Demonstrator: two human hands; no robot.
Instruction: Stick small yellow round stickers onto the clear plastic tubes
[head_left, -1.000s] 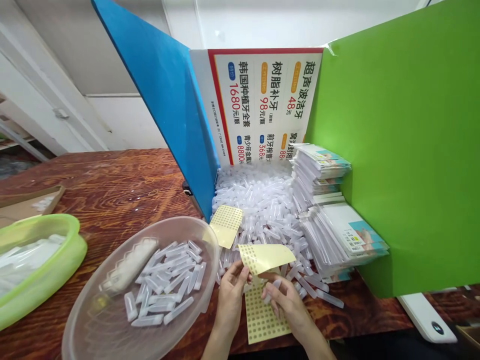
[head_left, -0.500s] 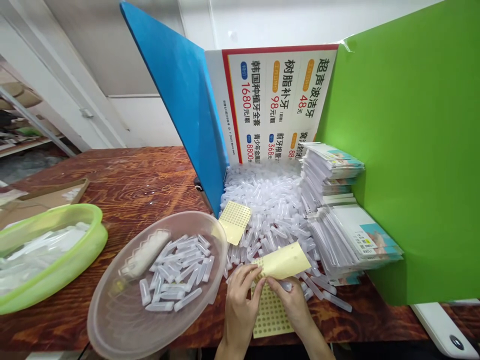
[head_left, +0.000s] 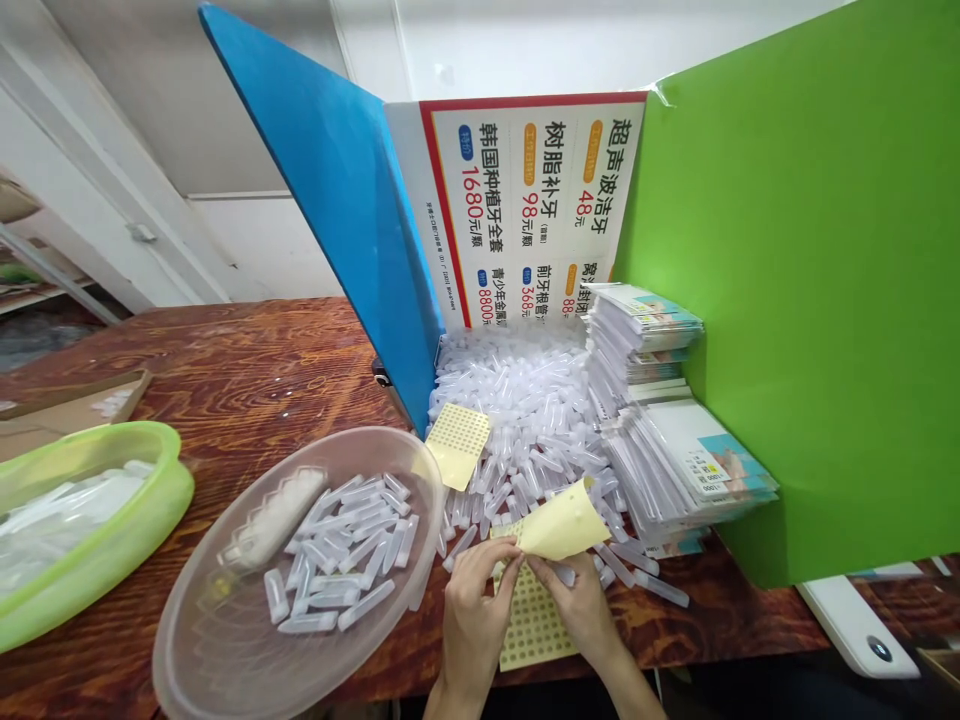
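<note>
Head view: the forearms converge, fingertips meeting. The left hand (head_left: 478, 592) pinches a curled yellow sheet (head_left: 568, 524) near its edge, thumb and fingers closed; the right hand (head_left: 586, 606) curls around a translucent tube (head_left: 564, 575), thumb at that edge. Below the grip lies a dotted sheet (head_left: 534, 628); beyond, a tube pile (head_left: 517, 385); leftward, a bowl (head_left: 232, 655).

Yellow dotted paper sheets (head_left: 459, 447): two minimum. Translucent white plastic tubes (head_left: 536, 450): uncountable. Pinkish and lime-green oval plastic baskets (head_left: 240, 645): two.
</note>
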